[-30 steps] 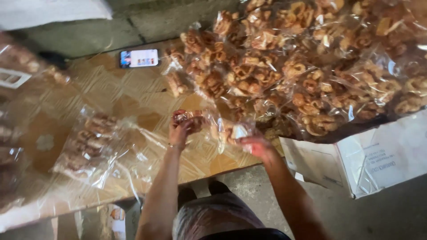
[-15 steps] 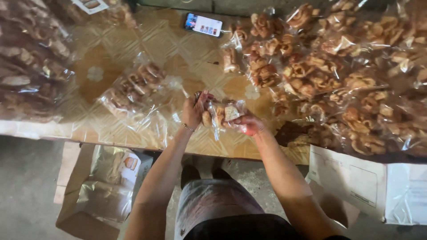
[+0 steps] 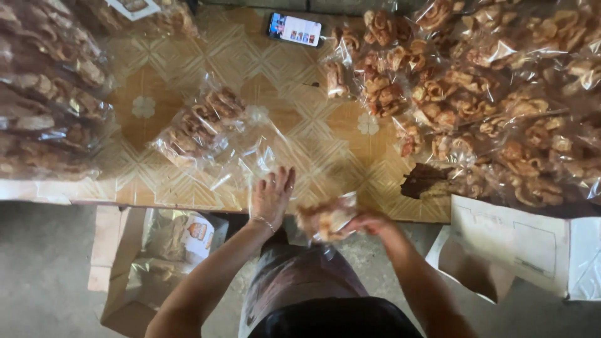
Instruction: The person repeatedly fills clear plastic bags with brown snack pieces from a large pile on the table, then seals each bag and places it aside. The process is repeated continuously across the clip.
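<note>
Right hand [image 3: 369,222] grips small snack bag [image 3: 327,218] at counter [image 3: 294,134] edge, left hand [image 3: 272,197] flat and spread

Snack bag sits at 6 o'clock of the counter, just off its near edge, right fingers clenched on the bag's right end; left fingers released, splayed, resting by loose clear plastic [image 3: 250,156] at about 7 o'clock. Bag looks light, crinkly, slippery film, crisp pieces inside likely fragile, best held by the gathered neck, not squeezed. Filled bag [image 3: 197,125] lies at 10 o'clock, big heap of bags [image 3: 494,94] at 2 o'clock, phone [image 3: 294,29] at 12
</note>
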